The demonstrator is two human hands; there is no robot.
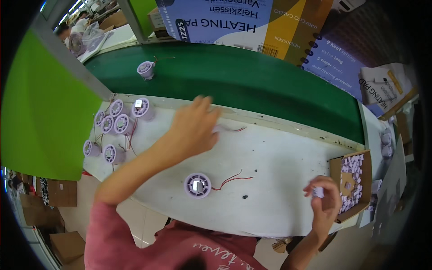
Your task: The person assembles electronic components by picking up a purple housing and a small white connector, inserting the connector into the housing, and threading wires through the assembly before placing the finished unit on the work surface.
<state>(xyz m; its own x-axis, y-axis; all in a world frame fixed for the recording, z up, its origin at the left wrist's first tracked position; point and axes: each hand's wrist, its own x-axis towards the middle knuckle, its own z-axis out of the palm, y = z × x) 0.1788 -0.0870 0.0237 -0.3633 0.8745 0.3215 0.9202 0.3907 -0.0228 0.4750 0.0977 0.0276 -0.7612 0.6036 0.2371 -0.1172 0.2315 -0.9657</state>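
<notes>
My left hand (193, 128), slightly blurred, is above the far side of the white table with its fingers curled. From under it trail thin red wires (237, 129) and a sliver of a pale lavender part; most of that part is hidden by the hand. Near the table's front, a round lavender plastic housing (198, 185) with a spoked rim, a shiny square centre and red wires lies face up. At the right, my right hand (325, 202) pinches a small whitish-lavender piece (318, 192) between its fingers, beside an open cardboard box (335, 168).
The box contains many small pale pieces (353, 166). Several lavender housings (122, 123) with wires stand at the table's left. Beyond a raised ledge runs a green belt (270, 74) carrying one housing (145, 69). A green panel (45, 108) borders the left; printed cartons (216, 22) line the back.
</notes>
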